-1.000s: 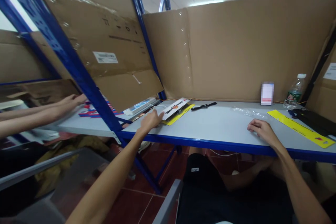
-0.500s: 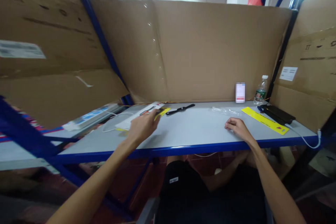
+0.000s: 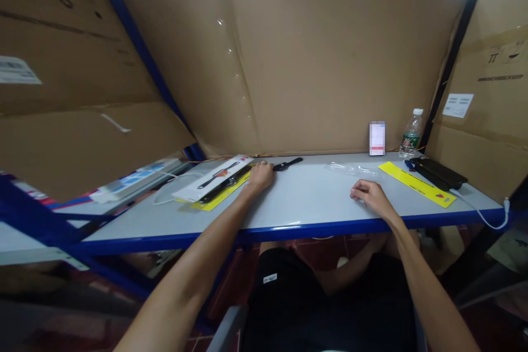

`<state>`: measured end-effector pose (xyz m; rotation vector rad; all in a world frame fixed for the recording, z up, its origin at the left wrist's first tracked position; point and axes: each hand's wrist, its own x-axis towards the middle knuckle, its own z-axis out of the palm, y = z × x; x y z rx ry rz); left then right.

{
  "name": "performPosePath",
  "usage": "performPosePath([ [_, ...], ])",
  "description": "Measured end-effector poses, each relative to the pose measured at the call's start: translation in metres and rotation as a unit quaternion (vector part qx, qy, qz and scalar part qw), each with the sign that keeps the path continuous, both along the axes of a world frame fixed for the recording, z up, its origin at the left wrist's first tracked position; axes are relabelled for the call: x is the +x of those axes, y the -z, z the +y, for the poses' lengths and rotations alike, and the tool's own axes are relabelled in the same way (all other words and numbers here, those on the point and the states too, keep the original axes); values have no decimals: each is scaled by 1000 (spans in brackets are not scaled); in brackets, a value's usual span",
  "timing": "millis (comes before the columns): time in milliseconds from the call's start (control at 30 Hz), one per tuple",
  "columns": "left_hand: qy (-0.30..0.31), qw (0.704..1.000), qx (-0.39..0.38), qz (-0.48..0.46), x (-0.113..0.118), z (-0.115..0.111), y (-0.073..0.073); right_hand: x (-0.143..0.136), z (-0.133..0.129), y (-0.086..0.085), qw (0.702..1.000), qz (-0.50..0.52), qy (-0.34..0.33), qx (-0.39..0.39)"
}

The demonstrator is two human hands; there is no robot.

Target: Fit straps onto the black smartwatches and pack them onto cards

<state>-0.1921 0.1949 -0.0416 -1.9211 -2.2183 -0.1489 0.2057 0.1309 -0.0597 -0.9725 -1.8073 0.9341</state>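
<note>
My left hand is at the near end of a black watch-like strap, covering part of it; its fingers point away and their grip is hidden. Left of it, a white printed box lies beside a black strap on a yellow card. My right hand rests at the table's front part with curled fingers, thumb near the fingertips, and nothing visible in them. Clear plastic packaging lies beyond it, and another yellow card is to its right.
At the back right stand a lit phone and a water bottle. A black case with a white cable lies near them. A power strip is at the left. Cardboard walls enclose the table.
My left hand has moved right, off the box and yellow card, to the black strap. The box and card now show more fully. My right hand has barely moved.
</note>
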Motion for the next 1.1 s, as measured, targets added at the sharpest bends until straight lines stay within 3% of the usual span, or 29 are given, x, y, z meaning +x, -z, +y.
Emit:
performPosePath([
  [133,30,999,-14,-10,-6,-13,-2,0,3,1,1000,4,0,0],
  [333,101,994,14,-28,-10,-64,5,2,4,7,1000,-19,11,3],
  [400,122,991,35,-41,-6,-77,9,4,7,5,995,-65,73,32],
  [467,135,988,47,-51,0,-83,12,4,16,-2,967,-152,180,93],
  [567,164,982,58,-79,11,-83,13,1,43,-20,892,-310,265,194],
  [633,196,973,65,-103,20,-80,11,-3,65,-31,859,-407,237,202],
  [700,232,963,62,-123,32,-76,9,-6,84,-35,841,-482,189,158],
  [767,264,951,50,-152,46,-71,8,-7,95,-33,834,-507,172,132],
  [933,305,924,50,-227,74,-61,10,-3,92,-17,839,-469,210,182],
  [1100,304,918,78,-241,82,-62,18,-1,88,-18,855,-418,238,193],
])
